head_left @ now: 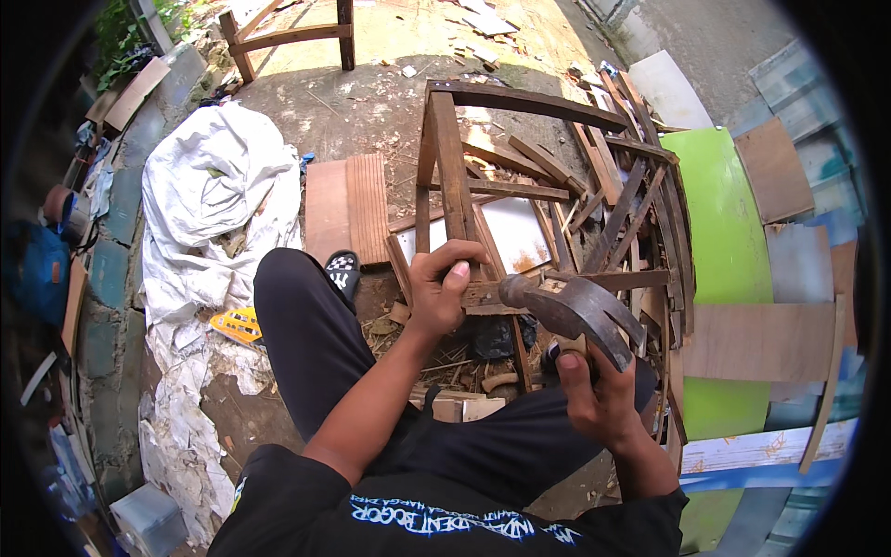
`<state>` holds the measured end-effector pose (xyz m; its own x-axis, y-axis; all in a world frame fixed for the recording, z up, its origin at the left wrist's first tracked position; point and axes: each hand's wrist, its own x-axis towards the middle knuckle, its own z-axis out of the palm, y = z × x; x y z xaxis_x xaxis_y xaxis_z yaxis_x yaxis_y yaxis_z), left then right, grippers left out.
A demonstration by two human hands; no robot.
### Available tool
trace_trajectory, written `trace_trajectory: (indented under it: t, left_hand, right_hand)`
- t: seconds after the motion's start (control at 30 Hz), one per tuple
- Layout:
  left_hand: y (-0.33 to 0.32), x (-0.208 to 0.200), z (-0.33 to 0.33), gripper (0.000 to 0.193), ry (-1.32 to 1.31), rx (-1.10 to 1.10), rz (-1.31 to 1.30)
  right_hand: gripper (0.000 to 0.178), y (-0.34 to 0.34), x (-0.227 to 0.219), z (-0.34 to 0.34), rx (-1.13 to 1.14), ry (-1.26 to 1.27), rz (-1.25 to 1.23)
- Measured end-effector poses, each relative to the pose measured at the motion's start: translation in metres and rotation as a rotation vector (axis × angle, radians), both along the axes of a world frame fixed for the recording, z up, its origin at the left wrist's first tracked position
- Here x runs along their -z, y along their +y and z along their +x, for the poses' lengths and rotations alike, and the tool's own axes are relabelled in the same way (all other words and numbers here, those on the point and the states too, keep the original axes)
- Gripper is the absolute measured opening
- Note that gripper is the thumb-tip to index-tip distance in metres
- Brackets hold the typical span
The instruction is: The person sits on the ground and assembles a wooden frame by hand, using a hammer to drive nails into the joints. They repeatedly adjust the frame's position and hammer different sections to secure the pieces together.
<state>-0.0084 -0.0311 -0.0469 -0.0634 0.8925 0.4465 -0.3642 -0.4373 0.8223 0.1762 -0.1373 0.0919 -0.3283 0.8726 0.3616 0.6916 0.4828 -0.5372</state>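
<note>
Nearest the camera, a claw hammer (pixel 575 314) is held up by its handle in the right hand (pixel 599 399), whose grip is wrapped just below the head, with the thumb laid along the near side. Its head is slanted from upper left to lower right, so that the round striking face is turned leftward, toward the left hand (pixel 445 288), and the claw is pointed back to the right. A dark wooden frame (pixel 452 167) is set on the ground ahead, beyond both hands, its upper rail stretched from left to right. Of the two, the left hand is nearer the frame, its fingers curled at the near left part; whether anything small is pinched there cannot be told, nor whether the frame is touched by the hammer face. On the ground (pixel 320 111), shavings and offcuts are strewn; a white cloth (pixel 218 186) is heaped along the left edge, with plywood (pixel 348 209) laid between it and the frame. Toward the right edge, scrap lumber (pixel 617 218) is piled beside a lime-green board (pixel 715 241), and a second frame (pixel 288 37) is stood at the far left.
</note>
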Motion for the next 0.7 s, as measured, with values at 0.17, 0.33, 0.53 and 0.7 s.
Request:
trace_trajectory:
  t: [0.17,0.33,0.53,0.7]
  left_hand:
    - [-0.001,-0.009,0.002,0.027,0.098,0.006,0.053]
    - [-0.002,-0.006,0.002,0.027,0.117,0.017,0.05]
    - [-0.003,-0.005,0.001,0.028,0.044,0.019,-0.007]
    - [-0.004,-0.006,0.003,0.026,0.104,0.04,0.037]
  right_hand:
    - [0.042,-0.004,-0.028,0.002,0.236,0.472,-0.252]
    - [0.051,-0.006,-0.022,0.004,0.189,0.742,0.077]
    - [0.035,-0.008,0.0,0.005,0.062,0.189,-0.298]
    - [0.034,-0.012,-0.034,0.009,0.337,0.602,-0.268]
